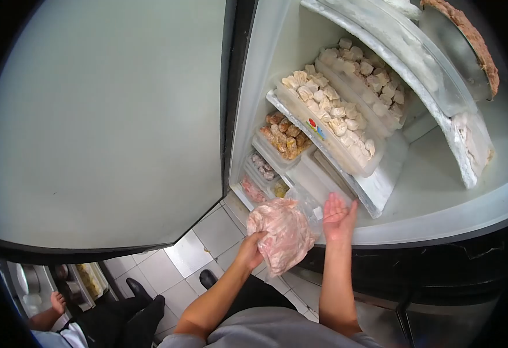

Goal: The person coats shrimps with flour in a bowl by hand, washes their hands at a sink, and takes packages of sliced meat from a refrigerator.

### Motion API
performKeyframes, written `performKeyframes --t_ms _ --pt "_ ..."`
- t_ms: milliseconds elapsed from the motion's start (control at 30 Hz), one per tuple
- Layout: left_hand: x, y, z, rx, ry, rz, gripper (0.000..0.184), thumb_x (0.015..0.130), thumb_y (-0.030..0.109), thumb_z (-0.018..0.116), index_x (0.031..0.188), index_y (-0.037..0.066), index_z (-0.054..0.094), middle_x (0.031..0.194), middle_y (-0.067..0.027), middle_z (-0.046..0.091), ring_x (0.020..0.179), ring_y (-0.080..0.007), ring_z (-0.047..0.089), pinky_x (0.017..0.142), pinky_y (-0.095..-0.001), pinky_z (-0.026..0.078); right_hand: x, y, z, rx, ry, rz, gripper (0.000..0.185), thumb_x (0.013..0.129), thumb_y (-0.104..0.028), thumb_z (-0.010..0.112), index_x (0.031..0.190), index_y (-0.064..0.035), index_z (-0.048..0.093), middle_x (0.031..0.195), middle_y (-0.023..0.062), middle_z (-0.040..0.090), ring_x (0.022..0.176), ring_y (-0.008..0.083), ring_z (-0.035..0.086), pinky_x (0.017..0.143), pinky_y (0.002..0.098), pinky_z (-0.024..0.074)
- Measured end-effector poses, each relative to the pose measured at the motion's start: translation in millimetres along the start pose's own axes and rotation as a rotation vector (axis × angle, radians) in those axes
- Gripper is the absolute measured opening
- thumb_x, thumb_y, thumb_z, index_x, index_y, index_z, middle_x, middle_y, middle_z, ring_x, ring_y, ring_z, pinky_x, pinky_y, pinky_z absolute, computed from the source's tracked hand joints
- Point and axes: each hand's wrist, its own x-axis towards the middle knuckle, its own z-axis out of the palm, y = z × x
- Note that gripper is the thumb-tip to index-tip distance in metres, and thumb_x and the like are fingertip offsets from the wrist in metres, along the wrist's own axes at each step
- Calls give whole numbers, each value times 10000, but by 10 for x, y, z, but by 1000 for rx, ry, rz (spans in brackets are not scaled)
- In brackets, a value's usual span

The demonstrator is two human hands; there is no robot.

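My left hand [252,250] grips the side of a clear plastic bag of pale pink meat [281,235], which hangs in front of the open freezer. To its right, my right hand [339,216] is palm up with its fingers stretched out, holding nothing, near the freezer's lower edge. Just beyond the hands, low in the freezer, are a container of brownish frozen pieces [286,136] and a smaller one of pink meat [252,189]. On the shelf above, a long clear container [338,124] holds several pale dumplings.
The freezer door [109,122] stands open at the left. A frosted shelf [405,69] is at the upper right, with a metal bowl [460,46] above it. At the lower left are another person's hand [58,303] and dark-trousered legs, beside trays [91,281]. Below is the tiled floor [170,278].
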Motion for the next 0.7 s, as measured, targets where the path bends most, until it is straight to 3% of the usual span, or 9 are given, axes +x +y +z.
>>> performKeyframes --t_ms 133,400,467,500,533,600,700 --pt "261 -61 372 -100 -32 -39 544 870 90 585 1372 -17 405 1270 -182 565 1153 -322 578 1045 -484 445 -12 -159 69 -4 -81 -36 598 966 -495 497 1225 44 481 1303 177 547 1226 279 539 980 397 481" --pt "1196 -148 792 -208 -205 -87 495 855 103 577 1330 19 467 1295 -161 561 1193 -324 551 1056 -470 421 -110 -263 229 6 -26 -45 480 1003 -390 456 1204 43 499 1347 172 517 1260 279 506 1062 401 411" --pt "1636 -262 715 127 -44 126 510 859 72 579 1347 9 441 1310 -154 549 1186 -303 552 1043 -443 421 -49 -228 116 1 -84 -39 455 1012 -364 447 1212 42 497 1332 172 532 1255 279 515 1044 399 433" --pt "1715 -335 830 296 131 332 559 880 46 561 1402 -5 371 1319 -140 515 1147 -268 556 956 -394 473 -49 -210 68 -1 -147 -28 432 1022 -337 437 1221 41 495 1317 173 546 1249 279 525 1026 397 455" --pt "1747 -437 866 294 131 329 559 880 46 561 1402 -5 371 1319 -140 515 1147 -268 556 956 -394 473 -69 -192 64 -4 -145 -30 432 1022 -337 437 1221 41 495 1317 173 546 1249 279 525 1026 397 455" --pt "1761 -617 844 690 408 794 632 899 47 542 1470 9 274 1410 -143 423 1193 -262 508 956 -350 458 -107 -151 84 -56 -108 -35 408 1019 -333 460 1200 29 512 1315 176 552 1259 278 517 1039 396 438" --pt "1233 -729 1006 560 369 700 615 907 80 586 1447 -31 314 1329 -134 460 1118 -226 525 909 -352 467 -78 -100 24 -100 -127 -49 404 1018 -337 466 1192 23 518 1323 176 548 1262 280 515 1041 399 432"
